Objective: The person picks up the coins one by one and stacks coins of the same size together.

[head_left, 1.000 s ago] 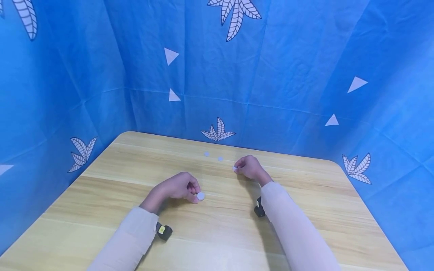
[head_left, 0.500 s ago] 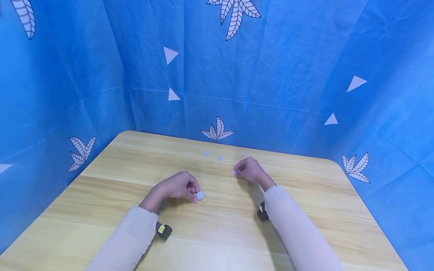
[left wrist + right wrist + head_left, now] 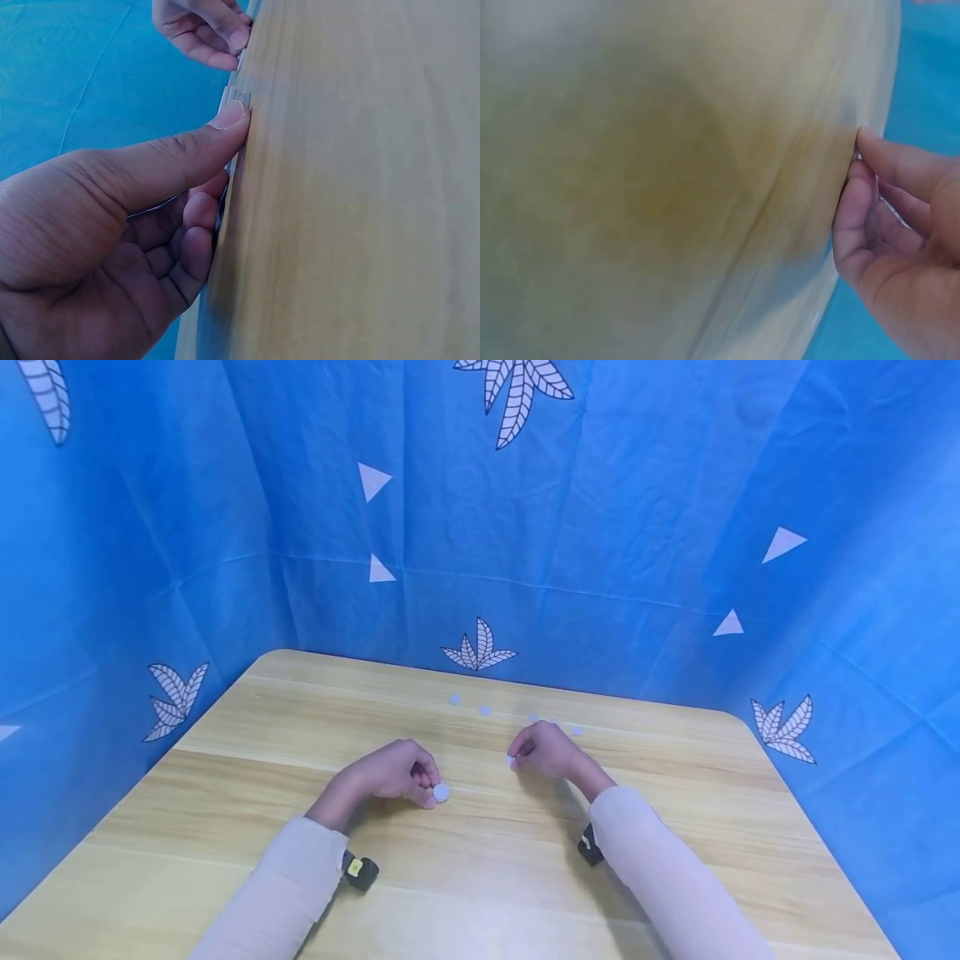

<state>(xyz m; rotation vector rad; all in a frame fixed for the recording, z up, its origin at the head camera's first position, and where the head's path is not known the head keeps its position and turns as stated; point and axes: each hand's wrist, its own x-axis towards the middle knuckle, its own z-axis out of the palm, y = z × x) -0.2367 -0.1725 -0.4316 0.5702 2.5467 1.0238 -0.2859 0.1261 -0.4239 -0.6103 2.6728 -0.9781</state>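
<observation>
My left hand (image 3: 393,770) pinches a small stack of white round discs (image 3: 441,792) between thumb and fingers, low at the table's surface. In the left wrist view the thumb lies along the layered edge of that stack (image 3: 239,96). To the right and a little farther back, my right hand (image 3: 549,750) pinches one white disc (image 3: 511,760) by its edge, near the wood. The right wrist view shows the right thumb and fingertips meeting at the tabletop, with the disc mostly hidden by them.
Several more white discs lie spread across the far part of the wooden table (image 3: 480,877), among them a left one (image 3: 454,699), another beside it (image 3: 484,710) and a right one (image 3: 577,731). A blue patterned cloth (image 3: 480,510) hangs behind and along both sides.
The right hand has come nearer and slightly left with its disc, uncovering discs on the table behind it. The left hand and its stack look unmoved.
</observation>
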